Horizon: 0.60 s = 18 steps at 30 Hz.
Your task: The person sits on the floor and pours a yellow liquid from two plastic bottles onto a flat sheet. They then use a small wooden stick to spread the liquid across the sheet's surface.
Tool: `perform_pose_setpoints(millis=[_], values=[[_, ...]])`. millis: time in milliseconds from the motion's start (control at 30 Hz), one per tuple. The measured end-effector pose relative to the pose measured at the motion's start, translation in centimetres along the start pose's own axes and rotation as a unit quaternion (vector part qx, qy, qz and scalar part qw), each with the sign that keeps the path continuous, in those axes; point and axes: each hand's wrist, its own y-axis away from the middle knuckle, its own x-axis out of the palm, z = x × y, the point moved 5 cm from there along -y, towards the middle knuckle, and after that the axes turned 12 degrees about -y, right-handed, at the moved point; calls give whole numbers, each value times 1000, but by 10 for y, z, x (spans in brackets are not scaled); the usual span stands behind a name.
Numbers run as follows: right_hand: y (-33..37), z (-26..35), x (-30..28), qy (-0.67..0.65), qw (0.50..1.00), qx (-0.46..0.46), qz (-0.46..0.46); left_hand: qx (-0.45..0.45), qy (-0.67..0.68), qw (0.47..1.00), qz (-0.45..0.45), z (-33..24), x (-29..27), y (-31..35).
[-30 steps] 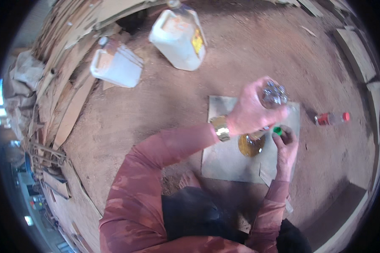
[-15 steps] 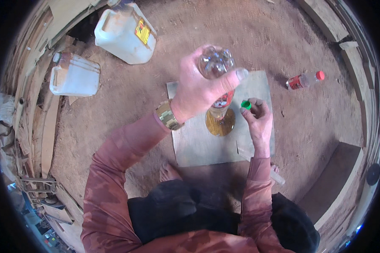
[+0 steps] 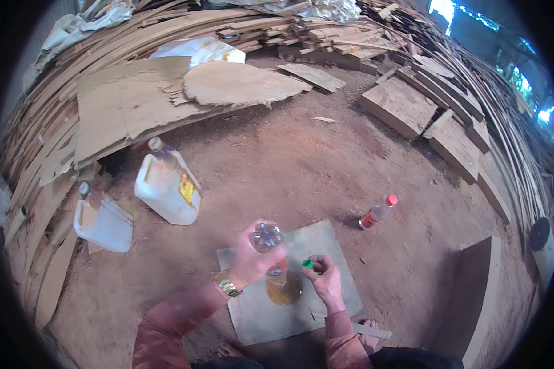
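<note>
My left hand [image 3: 245, 264] grips a clear plastic bottle [image 3: 266, 236] with a red label. The bottle is upside down, its base up and its neck pointing at a round amber puddle [image 3: 285, 294]. That puddle lies on a flat grey-green board [image 3: 327, 243] on the ground. Whether the bottle's mouth touches the board I cannot tell. To the right of the bottle, my right hand [image 3: 329, 286] pinches a small green bottle cap [image 3: 307, 264] between thumb and fingers, above the board.
A smaller red-capped bottle [image 3: 378, 212] stands beyond the board to the right. Two whitish jerrycans [image 3: 181, 206] stand at the left. A thin strip [image 3: 375, 331] lies by my right foot. Wood blocks [image 3: 400, 107], a dark plank [image 3: 468, 295] and stacked timber edge the dirt floor.
The view has tilted up, so my hands sit lower in the picture and the timber at the back shows. My left hand still holds the bottle inverted, and my right still holds the cap.
</note>
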Motion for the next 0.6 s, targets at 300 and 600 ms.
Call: perform_pose_setpoints(millis=[300,600], values=[[-3,1,4,1,1000,-22,17,38,-10,999,-26,-14,-2,6],[13,9,16,119,990,22,74,41,4,997,-62,-17,-17,3]])
